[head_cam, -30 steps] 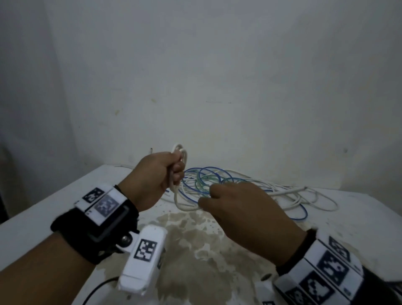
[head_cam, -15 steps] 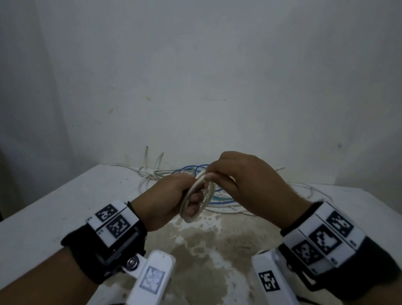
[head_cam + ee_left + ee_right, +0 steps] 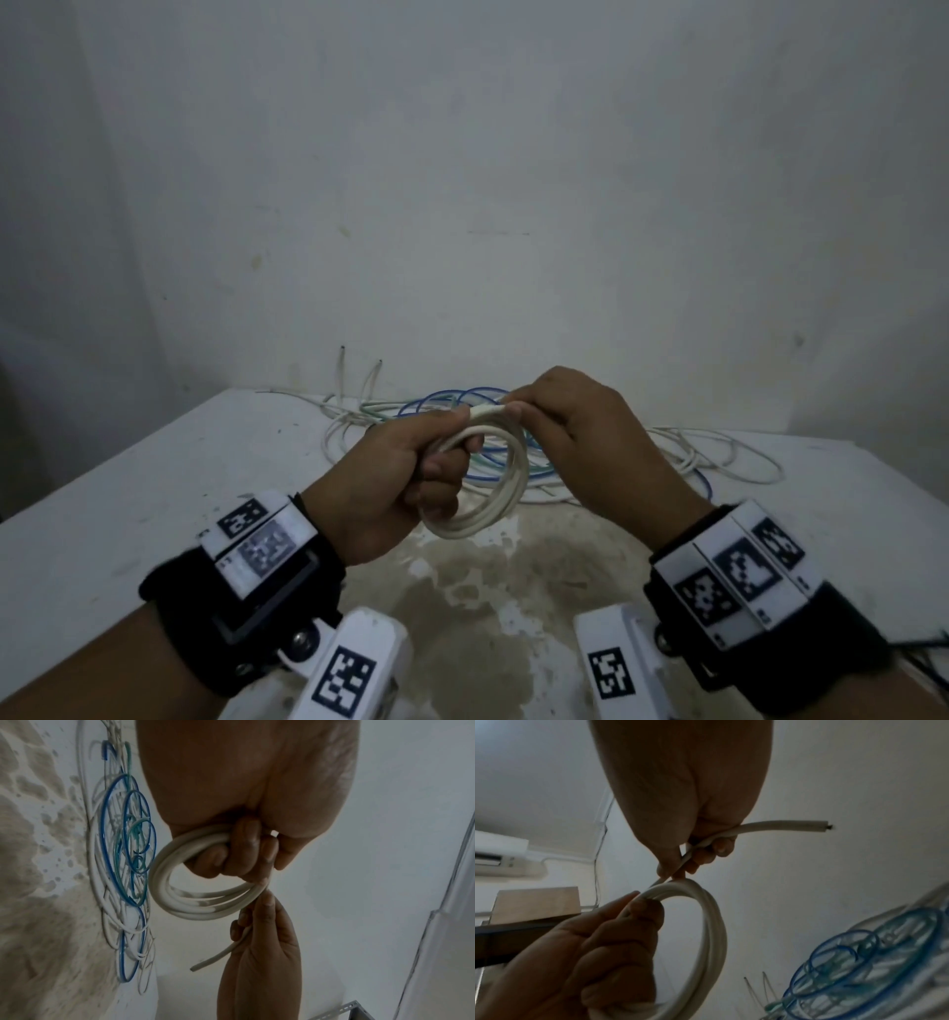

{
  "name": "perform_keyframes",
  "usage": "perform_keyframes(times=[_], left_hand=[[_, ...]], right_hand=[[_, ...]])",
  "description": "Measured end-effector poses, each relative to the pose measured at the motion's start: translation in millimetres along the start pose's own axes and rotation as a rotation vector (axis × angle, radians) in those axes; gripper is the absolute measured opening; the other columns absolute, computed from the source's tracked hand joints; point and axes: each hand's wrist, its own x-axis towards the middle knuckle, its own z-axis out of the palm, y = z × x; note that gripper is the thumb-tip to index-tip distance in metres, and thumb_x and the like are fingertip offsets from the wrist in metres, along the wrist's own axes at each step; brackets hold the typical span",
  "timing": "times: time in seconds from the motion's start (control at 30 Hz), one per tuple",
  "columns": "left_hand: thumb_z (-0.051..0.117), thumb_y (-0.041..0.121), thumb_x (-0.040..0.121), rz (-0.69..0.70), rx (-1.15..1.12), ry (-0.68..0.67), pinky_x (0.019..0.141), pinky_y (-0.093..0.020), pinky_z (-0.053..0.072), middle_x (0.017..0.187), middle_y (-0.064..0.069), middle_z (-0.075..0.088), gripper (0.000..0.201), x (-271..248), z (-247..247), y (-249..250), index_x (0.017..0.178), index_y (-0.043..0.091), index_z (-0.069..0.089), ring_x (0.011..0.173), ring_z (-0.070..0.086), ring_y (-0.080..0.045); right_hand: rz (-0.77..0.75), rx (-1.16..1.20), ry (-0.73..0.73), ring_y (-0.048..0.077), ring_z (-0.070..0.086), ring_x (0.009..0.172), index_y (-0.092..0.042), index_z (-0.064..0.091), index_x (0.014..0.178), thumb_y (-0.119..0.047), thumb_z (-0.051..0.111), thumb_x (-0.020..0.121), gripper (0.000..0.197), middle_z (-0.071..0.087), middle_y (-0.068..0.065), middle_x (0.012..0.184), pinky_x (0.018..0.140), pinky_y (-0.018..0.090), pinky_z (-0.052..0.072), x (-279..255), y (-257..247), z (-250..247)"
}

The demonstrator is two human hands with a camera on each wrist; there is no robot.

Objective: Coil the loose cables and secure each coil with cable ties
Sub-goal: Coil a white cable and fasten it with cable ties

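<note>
Left hand (image 3: 390,483) grips white cable coil (image 3: 506,493); right hand (image 3: 580,437) pinches its loose end (image 3: 782,826).

White cable coil (image 3: 506,480): smooth matt plastic sheath, grey smudges seen in left wrist view. Thin blue loops (image 3: 113,845): glossy, translucent plastic. Tabletop (image 3: 154,478): matt white coat worn to rough brownish patch. Wall (image 3: 462,180): matt, faintly stained
</note>
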Motion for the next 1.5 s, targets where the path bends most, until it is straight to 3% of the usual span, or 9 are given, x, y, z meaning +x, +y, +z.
perform_keyframes(times=[0.27, 0.37, 0.5, 0.73, 0.87, 0.97, 1.07, 1.27, 1.5], left_hand=[[0.049, 0.030, 0.079, 0.067, -0.102, 0.053, 0.049, -0.024, 0.009, 0.042, 0.007, 0.022, 0.024, 2.0, 1.9, -3.4, 0.065, 0.010, 0.050, 0.031, 0.014, -0.005], [0.047, 0.030, 0.078, 0.103, -0.163, 0.060, 0.044, -0.023, 0.016, 0.041, 0.007, 0.022, 0.024, 3.4, 1.8, -5.5, 0.064, 0.011, 0.050, 0.030, 0.016, -0.005], [0.045, 0.030, 0.079, 0.099, -0.260, 0.025, 0.038, -0.021, 0.023, 0.038, 0.007, 0.023, 0.026, 6.3, 2.4, -10.2, 0.062, 0.011, 0.050, 0.028, 0.017, -0.006], [0.039, 0.026, 0.084, 0.036, -0.148, 0.002, 0.054, -0.030, 0.042, 0.052, -0.008, 0.046, 0.035, 8.5, -9.1, -29.9, 0.070, 0.003, 0.062, 0.044, 0.045, -0.020], [0.046, 0.027, 0.088, 0.285, 0.478, 0.273, 0.076, -0.034, 0.048, 0.084, -0.004, 0.066, 0.025, 18.7, -21.3, -35.0, 0.089, 0.013, 0.066, 0.083, 0.061, -0.021], [0.043, 0.032, 0.099, 0.340, 0.606, 0.213, 0.062, -0.031, 0.050, 0.071, -0.004, 0.060, 0.034, 22.5, -5.6, -39.8, 0.086, 0.008, 0.062, 0.065, 0.058, -0.018], [0.041, 0.032, 0.100, 0.289, 0.400, 0.222, 0.043, -0.026, 0.033, 0.055, 0.000, 0.038, 0.037, 24.6, 14.0, -51.1, 0.071, 0.011, 0.050, 0.046, 0.033, -0.016], [0.041, 0.029, 0.101, 0.257, 0.071, 0.249, 0.040, -0.020, 0.017, 0.052, 0.006, 0.024, 0.028, 34.9, 34.8, -70.8, 0.080, 0.010, 0.043, 0.043, 0.017, -0.009], [0.042, 0.017, 0.099, 0.210, 0.347, 0.150, 0.059, -0.036, 0.046, 0.063, -0.008, 0.056, 0.036, 53.0, 46.2, -95.0, 0.071, 0.012, 0.063, 0.056, 0.054, -0.020]], right_hand=[[0.285, 0.558, 0.099, 0.000, 0.062, 0.093, -0.040, 0.064, 0.092, -0.020, 0.046, 0.099, 0.028, 0.069, -0.017, 0.096, 0.084, 0.015, 0.046, -17.1, -9.9, 21.8], [0.416, 0.810, 0.124, 0.013, 0.066, 0.098, -0.033, 0.066, 0.103, -0.025, 0.041, 0.100, 0.026, 0.070, -0.006, 0.104, 0.091, 0.037, 0.051, -20.2, -13.4, 33.2], [0.474, 0.927, 0.152, 0.011, 0.063, 0.082, -0.020, 0.060, 0.121, -0.027, 0.038, 0.100, 0.032, 0.068, -0.001, 0.096, 0.076, 0.032, 0.052, -20.8, -20.6, 44.0], [0.414, 0.689, 0.138, 0.006, 0.046, 0.050, -0.030, 0.066, 0.108, -0.027, 0.046, 0.098, 0.022, 0.050, -0.013, 0.053, 0.054, 0.028, 0.041, -32.2, -9.1, 40.9], [0.285, 0.299, -0.005, -0.014, 0.052, 0.082, -0.017, 0.068, 0.115, -0.023, 0.051, 0.096, 0.025, 0.058, -0.029, 0.088, 0.074, 0.000, 0.036, -38.8, -0.3, 36.6], [0.227, 0.272, 0.044, -0.006, 0.057, 0.088, -0.022, 0.068, 0.104, -0.018, 0.052, 0.096, 0.019, 0.067, -0.015, 0.097, 0.074, 0.003, 0.039, -43.9, -0.2, 41.9], [0.388, 0.472, 0.134, -0.004, 0.058, 0.065, -0.031, 0.054, 0.095, -0.023, 0.054, 0.095, 0.008, 0.065, -0.010, 0.078, 0.058, 0.011, 0.039, -46.7, 1.9, 41.2], [0.561, 0.653, 0.225, 0.007, 0.061, 0.062, -0.029, 0.065, 0.104, -0.020, 0.051, 0.096, 0.018, 0.067, -0.006, 0.081, 0.059, 0.026, 0.051, -61.6, 10.1, 35.7], [0.583, 0.447, 0.199, -0.008, 0.054, 0.055, -0.024, 0.070, 0.106, -0.022, 0.053, 0.095, 0.020, 0.058, -0.033, 0.063, 0.062, 0.015, 0.040, -92.5, 33.0, 18.9]])
